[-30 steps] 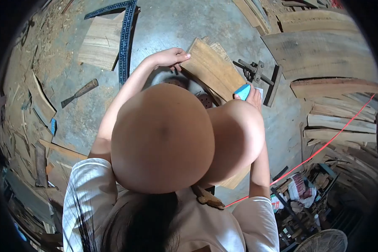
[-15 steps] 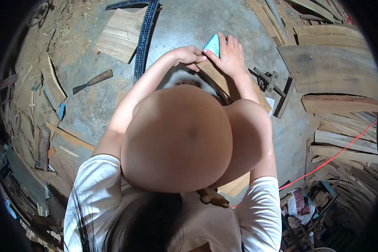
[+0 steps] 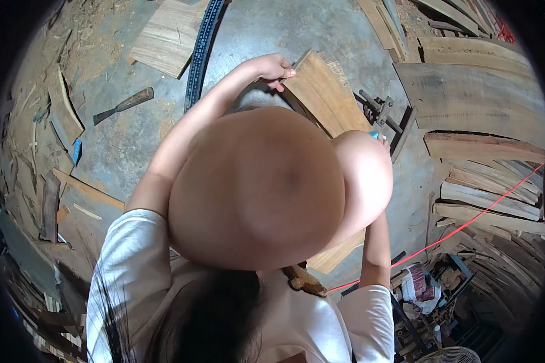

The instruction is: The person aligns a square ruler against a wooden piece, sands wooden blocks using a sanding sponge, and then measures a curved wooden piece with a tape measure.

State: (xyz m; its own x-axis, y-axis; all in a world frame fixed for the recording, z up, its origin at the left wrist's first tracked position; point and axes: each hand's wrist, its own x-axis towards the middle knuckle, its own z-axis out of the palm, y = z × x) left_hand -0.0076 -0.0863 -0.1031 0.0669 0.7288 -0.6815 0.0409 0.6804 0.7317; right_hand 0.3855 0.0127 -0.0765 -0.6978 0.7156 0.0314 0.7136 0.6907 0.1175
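Note:
A flat wooden board (image 3: 322,91) slants down to the right in front of my bent knees. My left hand (image 3: 277,70) pinches its upper left corner between thumb and fingers. Beside my right knee, my right hand (image 3: 384,143) is mostly hidden; a few fingertips show against a blue block (image 3: 374,135), near the board's lower right end. My knees cover the lower part of the board. A rough-edged wood piece (image 3: 338,71) shows behind the board's right edge.
A metal clamp (image 3: 381,112) lies right of the board. To the left are a chisel (image 3: 124,106), a dark blue square (image 3: 201,54) and a pale wooden panel (image 3: 168,37). Stacked planks (image 3: 472,97) fill the right side, with a red cord (image 3: 466,224) running below them.
My right hand went up to the board's top end with the blue block, then came back down toward my right knee. My left hand stayed at the corner. The view shifted slightly.

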